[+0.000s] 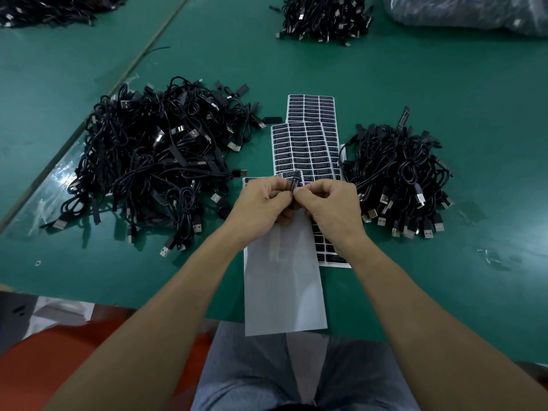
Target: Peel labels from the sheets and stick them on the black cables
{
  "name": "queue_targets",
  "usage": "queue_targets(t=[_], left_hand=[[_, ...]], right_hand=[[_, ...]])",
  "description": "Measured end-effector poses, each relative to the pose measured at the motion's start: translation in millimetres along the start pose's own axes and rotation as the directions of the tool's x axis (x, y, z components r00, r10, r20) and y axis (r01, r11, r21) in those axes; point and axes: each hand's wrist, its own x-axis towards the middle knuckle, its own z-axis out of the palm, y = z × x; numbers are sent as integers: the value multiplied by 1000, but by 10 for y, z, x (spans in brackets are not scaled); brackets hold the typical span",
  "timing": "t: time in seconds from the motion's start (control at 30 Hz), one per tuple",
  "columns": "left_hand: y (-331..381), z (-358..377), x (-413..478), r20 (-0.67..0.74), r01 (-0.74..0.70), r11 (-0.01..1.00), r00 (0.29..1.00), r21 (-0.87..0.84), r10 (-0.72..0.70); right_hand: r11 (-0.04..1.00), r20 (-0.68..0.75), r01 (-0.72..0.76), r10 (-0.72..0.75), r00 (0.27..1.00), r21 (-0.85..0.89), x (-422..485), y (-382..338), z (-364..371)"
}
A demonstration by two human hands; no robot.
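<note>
My left hand [262, 203] and my right hand [329, 203] meet above the label sheets, fingers curled. Between their fingertips they pinch a small black cable part with a black label [295, 183] on it. Sheets of black labels [308, 143] lie fanned out just beyond the hands. An emptied white backing sheet [281, 280] lies under my wrists and overhangs the table's front edge. A big heap of black USB cables [154, 161] lies to the left. To the right sits a smaller heap of cables [397, 179]; one label tag sticks up from it.
The green table [444, 84] carries another cable heap [323, 16] at the back centre, one [44, 8] at the back left, and a clear plastic bag [474, 13] at the back right. A seam strip [98, 105] runs diagonally on the left.
</note>
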Motion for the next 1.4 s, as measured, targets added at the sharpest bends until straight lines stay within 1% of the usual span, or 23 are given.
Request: queue_targets(t=[0.33, 0.43, 0.5, 0.57, 0.67, 0.77, 0.87, 1.1, 1.27, 1.4], left_hand=[[-29, -4, 12, -31, 14, 998, 999, -65, -16], [-34, -10, 14, -27, 5, 998, 1000, -62, -7], [-42, -20, 16, -20, -3, 999, 1000, -50, 2], [-50, -24, 13, -20, -7, 999, 1000, -52, 6], [-65, -23, 5, -28, -1, 997, 1000, -74, -1], [-74, -16, 4, -37, 5, 997, 999, -77, -8], [-74, -21, 0, -32, 6, 997, 999, -83, -9], [-91, -18, 8, -36, -6, 999, 999, -49, 4], [-102, -26, -11, 6, -92, 995, 996, 40, 92], [-106, -20, -5, -39, -77, 997, 996, -3, 77]], right_hand=[[998, -62, 3, -7, 998, -65, 5, 18, 1], [999, -32, 32, -33, 999, -28, -5, 10, -10], [999, -40, 49, -49, 998, -8, -14, 13, -2], [999, -71, 21, -19, 997, 29, -15, 17, 4], [996, -68, -19, 25, 997, 90, -12, 14, -3], [991, -75, 8, 2, 997, 132, -20, 2, -18], [992, -88, 27, -16, 996, 123, -35, 5, -8], [994, -50, 44, -39, 998, 103, -31, 10, 5], [992, -19, 46, -44, 999, 115, -32, -17, 32], [989, 9, 72, -73, 997, 133, -61, -16, 30]])
